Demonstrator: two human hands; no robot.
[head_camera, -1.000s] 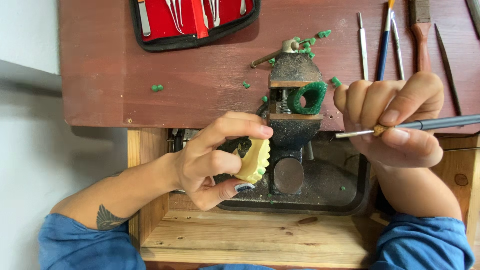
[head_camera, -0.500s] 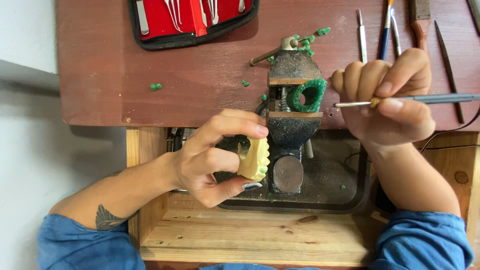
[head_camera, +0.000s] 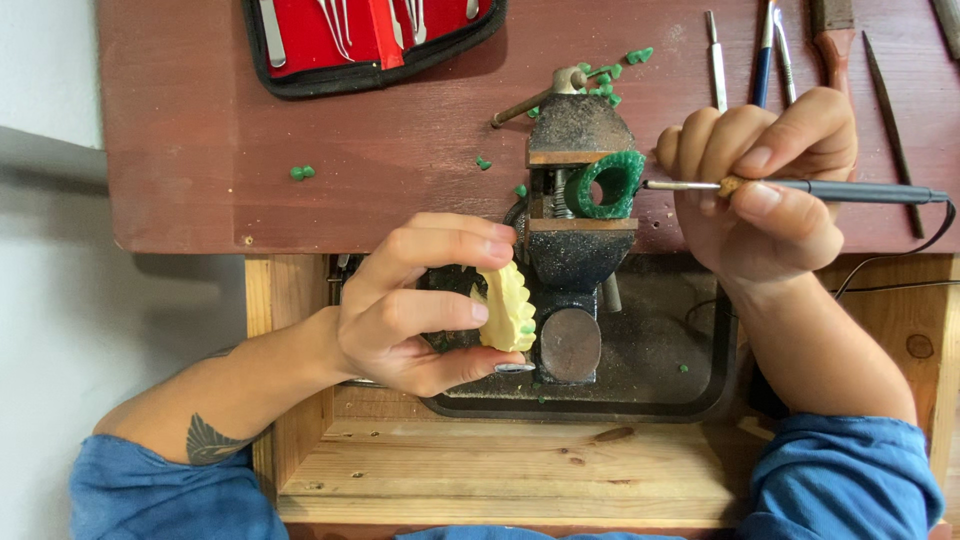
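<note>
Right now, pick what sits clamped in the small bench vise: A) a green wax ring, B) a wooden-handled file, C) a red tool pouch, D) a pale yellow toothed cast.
A: the green wax ring sits between the faces of the vise, while the pale yellow cast is in the left hand and the right hand holds a thin corded tool.

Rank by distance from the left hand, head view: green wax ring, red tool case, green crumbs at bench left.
From the left hand:
1. Green wax ring, clamped in the vise, up and right.
2. Green crumbs, on the bench, up and left.
3. Red tool case, at the bench's far edge.
</note>
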